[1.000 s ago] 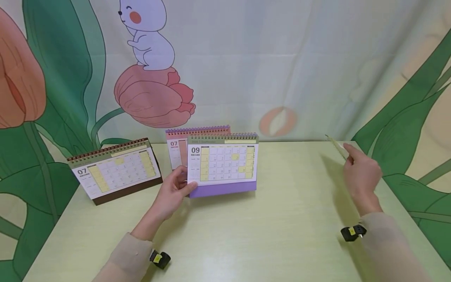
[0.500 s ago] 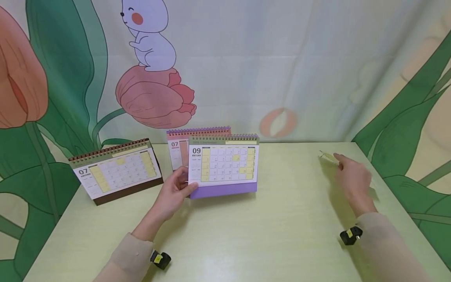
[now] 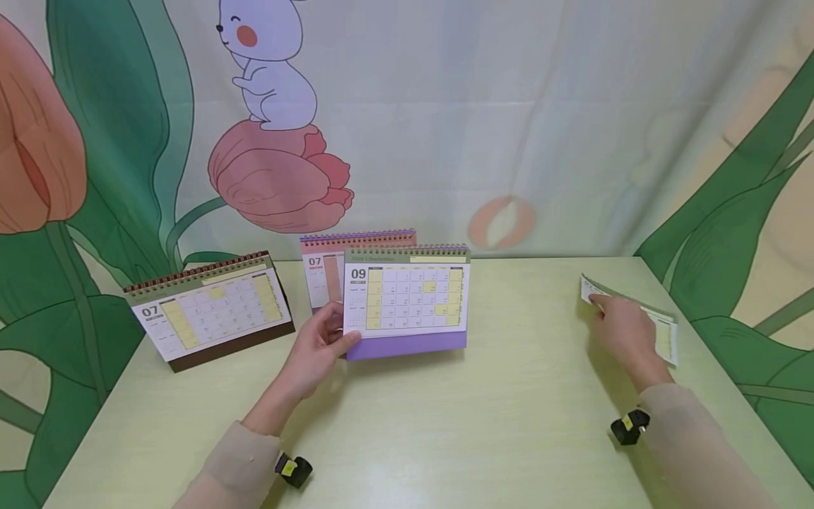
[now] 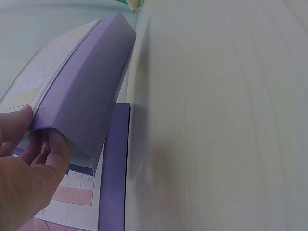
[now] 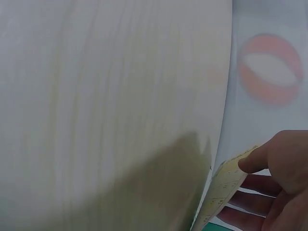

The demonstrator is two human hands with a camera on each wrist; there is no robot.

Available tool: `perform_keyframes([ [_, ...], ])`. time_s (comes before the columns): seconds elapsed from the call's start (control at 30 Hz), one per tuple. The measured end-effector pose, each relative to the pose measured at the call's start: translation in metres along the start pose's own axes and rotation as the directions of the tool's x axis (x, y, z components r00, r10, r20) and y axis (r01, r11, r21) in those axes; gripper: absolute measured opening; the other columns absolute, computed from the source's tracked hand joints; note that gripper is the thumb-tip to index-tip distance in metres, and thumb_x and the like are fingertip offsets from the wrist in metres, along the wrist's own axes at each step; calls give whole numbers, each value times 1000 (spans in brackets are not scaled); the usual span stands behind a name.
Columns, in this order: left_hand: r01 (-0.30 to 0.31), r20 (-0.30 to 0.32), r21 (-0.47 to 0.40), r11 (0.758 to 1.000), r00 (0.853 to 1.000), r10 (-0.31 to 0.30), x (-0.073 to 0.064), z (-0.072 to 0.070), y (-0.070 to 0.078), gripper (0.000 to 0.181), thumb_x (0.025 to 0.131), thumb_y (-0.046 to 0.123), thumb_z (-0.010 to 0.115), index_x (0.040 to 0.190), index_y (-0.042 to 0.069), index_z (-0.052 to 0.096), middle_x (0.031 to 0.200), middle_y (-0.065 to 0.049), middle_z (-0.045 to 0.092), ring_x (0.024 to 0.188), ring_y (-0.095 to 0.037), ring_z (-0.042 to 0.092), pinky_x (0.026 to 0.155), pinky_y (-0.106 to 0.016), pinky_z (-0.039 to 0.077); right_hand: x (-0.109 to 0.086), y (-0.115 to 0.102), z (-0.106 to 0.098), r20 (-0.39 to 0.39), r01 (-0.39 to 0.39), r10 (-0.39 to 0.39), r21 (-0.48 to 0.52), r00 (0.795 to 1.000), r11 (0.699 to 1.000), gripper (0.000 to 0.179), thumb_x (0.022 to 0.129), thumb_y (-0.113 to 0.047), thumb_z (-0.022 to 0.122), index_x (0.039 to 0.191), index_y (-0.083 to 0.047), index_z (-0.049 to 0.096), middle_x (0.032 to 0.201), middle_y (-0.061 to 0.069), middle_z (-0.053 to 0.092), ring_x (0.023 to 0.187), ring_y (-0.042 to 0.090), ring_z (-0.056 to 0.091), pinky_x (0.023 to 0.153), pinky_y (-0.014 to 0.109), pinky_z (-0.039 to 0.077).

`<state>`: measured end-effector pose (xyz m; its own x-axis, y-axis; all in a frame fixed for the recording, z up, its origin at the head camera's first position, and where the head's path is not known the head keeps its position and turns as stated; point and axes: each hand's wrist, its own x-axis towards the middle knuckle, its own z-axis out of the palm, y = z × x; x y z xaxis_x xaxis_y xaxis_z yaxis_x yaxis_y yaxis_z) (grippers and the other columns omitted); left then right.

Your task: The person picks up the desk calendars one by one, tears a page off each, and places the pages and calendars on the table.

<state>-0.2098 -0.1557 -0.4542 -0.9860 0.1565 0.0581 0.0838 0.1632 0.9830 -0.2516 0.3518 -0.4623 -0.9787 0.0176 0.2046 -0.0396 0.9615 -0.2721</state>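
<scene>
My left hand (image 3: 321, 339) grips the lower left corner of a purple-based desk calendar (image 3: 407, 300) showing page 09, thumb on the front and fingers curled in under its base. In the left wrist view this purple calendar (image 4: 91, 82) is tilted, its underside raised above the table. Close behind it stands a pink-topped desk calendar (image 3: 320, 265) with page 07, partly hidden. At the right, my right hand (image 3: 626, 332) pinches a loose calendar page (image 3: 665, 339) low over the table. The right wrist view has the thumb on the page (image 5: 224, 190) and the fingers behind it.
A brown-based desk calendar (image 3: 213, 304) with page 07 stands angled at the left of the light wooden table (image 3: 483, 424). A printed curtain (image 3: 432, 127) hangs along the table's back edge.
The right hand has moved a little left and down, and the page has turned from edge-on to showing more of its face. The left hand and its calendar have barely shifted.
</scene>
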Motion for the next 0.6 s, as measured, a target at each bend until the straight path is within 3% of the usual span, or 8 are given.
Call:
perform_keyframes([
  [0.2,-9,2,-14,1000,1000,9,1,2,0,27,99,-4,63,125,1,56,121,-20,67,98,-27,65,80,-27,55,0,0,3,83,-30,29,18,996,999,39,94,-3,52,130,1,66,117,32,66,79,39,64,48,43,44],
  [0.4,-24,13,-11,1000,1000,25,1,5,-1,28,98,-6,63,125,1,57,120,-21,68,97,-27,66,78,-27,55,0,2,7,154,-46,43,17,987,999,42,93,-10,55,132,2,64,124,34,63,82,35,60,56,44,47],
  [0.47,-28,18,-2,1000,999,28,2,6,-2,28,99,-6,63,125,1,57,120,-20,68,97,-28,66,78,-27,55,-1,1,8,149,-45,42,22,988,999,42,95,-13,54,133,3,62,126,34,62,86,38,61,59,46,48],
  [0.6,-37,27,0,999,999,37,3,7,-2,28,99,-6,63,125,1,57,120,-21,68,97,-28,66,79,-27,55,-2,-2,7,120,-35,31,32,992,999,42,101,-18,51,135,6,60,132,35,57,109,52,60,73,60,51],
])
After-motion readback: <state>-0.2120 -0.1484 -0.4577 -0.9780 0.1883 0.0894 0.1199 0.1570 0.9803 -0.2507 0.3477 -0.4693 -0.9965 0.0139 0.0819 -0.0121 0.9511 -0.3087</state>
